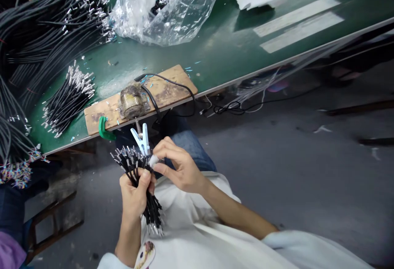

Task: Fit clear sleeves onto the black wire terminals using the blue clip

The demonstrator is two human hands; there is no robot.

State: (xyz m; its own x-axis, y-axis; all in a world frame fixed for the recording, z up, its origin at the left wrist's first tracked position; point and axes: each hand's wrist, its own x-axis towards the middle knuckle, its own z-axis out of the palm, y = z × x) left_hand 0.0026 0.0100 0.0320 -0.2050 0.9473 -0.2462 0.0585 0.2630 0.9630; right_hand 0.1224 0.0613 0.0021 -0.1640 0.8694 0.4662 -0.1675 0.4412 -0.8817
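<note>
My left hand is wrapped round a bundle of short black cables, whose stripped silvery ends fan out above the fist and poke out below it. At the bundle's right edge, my right hand is closed in a pinch. A white cap-like piece shows at its fingertips; what they grip, if anything, is hidden. Just above the cable ends sits a light blue clothespin, at the metal shaft of a small tape-wrapped motor.
The motor lies on a wooden board, held at the edge of the green table by a green clamp. To the left are a pile of short cables and long black cables. Behind is a clear plastic bag.
</note>
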